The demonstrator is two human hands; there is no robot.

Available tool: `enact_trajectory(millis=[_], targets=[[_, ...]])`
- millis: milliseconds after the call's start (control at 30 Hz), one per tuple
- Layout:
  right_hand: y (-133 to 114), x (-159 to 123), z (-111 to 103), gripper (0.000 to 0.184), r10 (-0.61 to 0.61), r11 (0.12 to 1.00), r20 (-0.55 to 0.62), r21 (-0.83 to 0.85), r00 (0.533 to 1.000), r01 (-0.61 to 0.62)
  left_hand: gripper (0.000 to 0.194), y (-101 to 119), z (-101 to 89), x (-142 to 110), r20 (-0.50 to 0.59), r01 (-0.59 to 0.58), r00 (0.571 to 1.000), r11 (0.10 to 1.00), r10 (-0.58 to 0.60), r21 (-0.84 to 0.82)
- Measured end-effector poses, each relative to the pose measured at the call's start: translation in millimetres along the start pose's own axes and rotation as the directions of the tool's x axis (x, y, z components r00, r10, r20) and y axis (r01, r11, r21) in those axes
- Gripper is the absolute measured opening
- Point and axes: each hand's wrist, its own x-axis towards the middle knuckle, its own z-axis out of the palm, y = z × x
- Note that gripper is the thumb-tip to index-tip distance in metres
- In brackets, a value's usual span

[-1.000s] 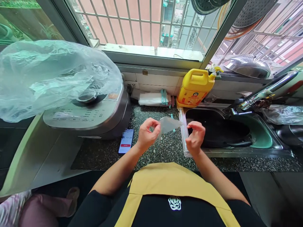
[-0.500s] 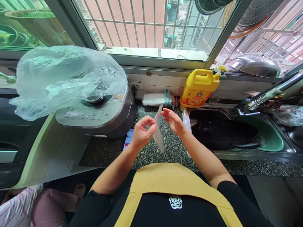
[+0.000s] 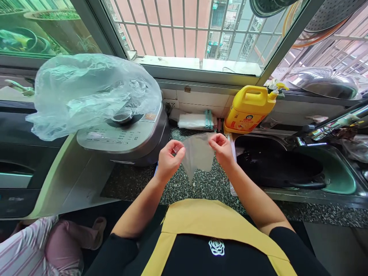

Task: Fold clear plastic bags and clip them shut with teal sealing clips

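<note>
My left hand (image 3: 170, 160) pinches the left upper edge of a thin, translucent plastic bag (image 3: 199, 153). Its right upper corner is held between the thumb and fingers of my right hand (image 3: 223, 150). Spread between both hands, the bag hangs above the speckled dark countertop (image 3: 172, 191), with a pointed lower end on the left. Whether its mouth is open I cannot tell. Behind it, near the wall, lies a stack of whitish plastic bags (image 3: 192, 120) with teal edges.
Left stands a grey rice cooker (image 3: 123, 140) under a large crumpled plastic bag (image 3: 94, 92). A yellow pump jug (image 3: 247, 109) stands by the sink (image 3: 310, 193), which holds a black pan (image 3: 276, 168). At lower left, another person (image 3: 63, 243) is partly in view.
My right hand, open beside the bag before, has closed on its corner. The bag has turned from nearly edge-on to spread out between both hands. The view has shifted slightly.
</note>
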Motion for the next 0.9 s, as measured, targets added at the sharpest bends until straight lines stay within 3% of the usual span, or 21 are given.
enact_trajectory(millis=[133,233,400,600,733,900], targets=[[-8,-20,-1,0.023,-0.159,0.978,-0.157,-0.158,0.975,0.134,0.012,-6,13.7,-2,-0.015,0.029,0.999,0.998,-0.030,-0.054],[-10,-37,3,0.016,-0.344,0.905,-0.196,-0.329,0.918,0.269,0.013,-4,25.4,-4,-0.032,0.013,0.999,0.996,-0.016,-0.083],[-11,-56,10,0.016,-0.642,0.651,-0.015,-0.538,0.766,0.535,0.013,7,42.1,-10,0.008,-0.034,0.999,0.996,0.035,-0.079],[-8,-57,13,0.019,-0.732,0.447,0.142,-0.638,0.666,0.627,0.011,13,52.1,-16,0.070,-0.041,0.996,0.995,0.048,-0.094],[-6,-56,14,0.017,-0.754,0.365,0.171,-0.694,0.634,0.620,0.012,13,52.0,-17,0.097,-0.029,0.994,0.992,0.041,-0.123],[-6,-52,15,0.015,-0.769,0.301,0.177,-0.747,0.614,0.593,0.022,13,49.9,-19,0.100,-0.116,0.986,0.984,0.130,-0.137]])
